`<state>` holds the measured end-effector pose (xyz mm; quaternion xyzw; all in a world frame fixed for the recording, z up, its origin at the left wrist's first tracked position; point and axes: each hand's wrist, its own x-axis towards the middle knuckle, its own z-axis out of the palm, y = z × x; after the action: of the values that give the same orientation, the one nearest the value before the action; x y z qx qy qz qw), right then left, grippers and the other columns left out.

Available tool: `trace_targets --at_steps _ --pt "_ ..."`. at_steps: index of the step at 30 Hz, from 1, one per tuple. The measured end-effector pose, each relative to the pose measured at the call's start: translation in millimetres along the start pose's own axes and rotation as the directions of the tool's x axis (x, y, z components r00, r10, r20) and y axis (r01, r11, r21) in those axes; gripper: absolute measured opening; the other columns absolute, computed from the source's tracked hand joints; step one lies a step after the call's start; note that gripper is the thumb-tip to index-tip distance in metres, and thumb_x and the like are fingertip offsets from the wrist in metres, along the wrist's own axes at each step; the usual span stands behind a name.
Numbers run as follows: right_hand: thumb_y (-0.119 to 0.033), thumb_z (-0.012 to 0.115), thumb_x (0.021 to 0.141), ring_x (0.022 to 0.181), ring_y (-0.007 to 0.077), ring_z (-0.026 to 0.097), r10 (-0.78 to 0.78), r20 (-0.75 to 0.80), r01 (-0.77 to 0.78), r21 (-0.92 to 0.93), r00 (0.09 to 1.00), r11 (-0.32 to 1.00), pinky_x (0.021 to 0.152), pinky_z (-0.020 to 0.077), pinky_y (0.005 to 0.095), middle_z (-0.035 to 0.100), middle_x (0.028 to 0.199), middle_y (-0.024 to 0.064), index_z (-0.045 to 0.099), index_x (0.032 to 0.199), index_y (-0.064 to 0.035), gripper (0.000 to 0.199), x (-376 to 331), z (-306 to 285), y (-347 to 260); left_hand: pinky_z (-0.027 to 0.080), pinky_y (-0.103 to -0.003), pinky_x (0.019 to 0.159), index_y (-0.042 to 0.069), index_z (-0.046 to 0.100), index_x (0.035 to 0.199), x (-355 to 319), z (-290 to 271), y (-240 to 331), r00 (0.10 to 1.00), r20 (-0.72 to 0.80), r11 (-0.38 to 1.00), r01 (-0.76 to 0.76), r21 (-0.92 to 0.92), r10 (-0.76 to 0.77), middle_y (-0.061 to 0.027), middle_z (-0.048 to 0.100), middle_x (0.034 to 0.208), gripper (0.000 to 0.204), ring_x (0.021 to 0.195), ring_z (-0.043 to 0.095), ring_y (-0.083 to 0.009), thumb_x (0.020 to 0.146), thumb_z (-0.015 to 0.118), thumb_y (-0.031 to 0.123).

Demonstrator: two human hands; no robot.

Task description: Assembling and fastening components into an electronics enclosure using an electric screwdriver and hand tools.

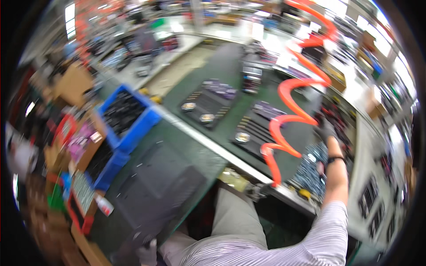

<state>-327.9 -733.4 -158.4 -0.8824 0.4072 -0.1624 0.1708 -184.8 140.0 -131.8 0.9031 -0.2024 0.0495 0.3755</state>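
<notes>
My right arm stretches forward on the right, a dark band round its wrist. My right hand (pixel 326 128), in a dark glove, is beside a heap of small dark and red parts (pixel 338 119); blur hides its fingers. Nearer to me lies a pile of small silvery-blue pieces (pixel 313 170). At the lower left my left hand (pixel 147 253), in a grey glove, is low by the near edge of the green table, close to a flat black panel (pixel 162 184). Its fingers are smeared, so any hold is unclear.
An orange coiled hose (pixel 290 119) hangs over the dark green work surface. Two black units (pixel 208 104) with purple and gold parts lie there. Blue bins (pixel 151 116) with black parts stand left. A white bottle (pixel 104 205) lies near cardboard boxes (pixel 73 84).
</notes>
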Motion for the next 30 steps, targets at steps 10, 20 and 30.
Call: trace_targets --at_steps 10,20,30 --pt "-0.011 0.071 0.074 0.066 0.0207 0.058 0.327 -0.036 -0.291 0.371 0.944 0.882 0.064 0.0494 0.0340 0.066 0.081 0.0085 0.067 0.093 -0.0022 0.021 40 47 104 0.050 -0.032 0.076 0.007 0.065 0.110 37 -57 82 0.977 0.206 0.991 0.080 -0.111 -0.056 -0.0064 0.067 0.103 0.040 0.087 0.063 -0.0176 0.079 0.077 0.029" --pt "-0.010 0.060 0.095 0.106 0.0109 0.054 -0.153 -0.298 0.322 0.932 0.942 0.165 0.093 0.0445 0.0292 0.059 0.115 0.0050 0.058 0.119 -0.0020 0.025 -148 -120 -190 0.047 -0.025 0.072 0.004 0.054 0.130 115 -172 204 0.939 0.344 0.747 0.214 -0.630 0.022 -0.0058 0.062 0.107 0.044 0.082 0.055 -0.0092 0.092 0.060 0.025" --pt "-0.016 0.082 0.074 0.099 0.0323 0.060 -0.795 -0.459 0.772 0.636 0.396 0.017 0.082 0.0510 0.0391 0.054 0.117 0.0163 0.068 0.096 -0.0156 0.026 -317 -105 -523 0.048 -0.035 0.095 0.004 0.040 0.139 151 -80 269 0.717 0.674 0.301 0.613 -0.731 0.177 -0.0105 0.057 0.122 0.051 0.110 0.059 -0.0205 0.103 0.044 0.039"
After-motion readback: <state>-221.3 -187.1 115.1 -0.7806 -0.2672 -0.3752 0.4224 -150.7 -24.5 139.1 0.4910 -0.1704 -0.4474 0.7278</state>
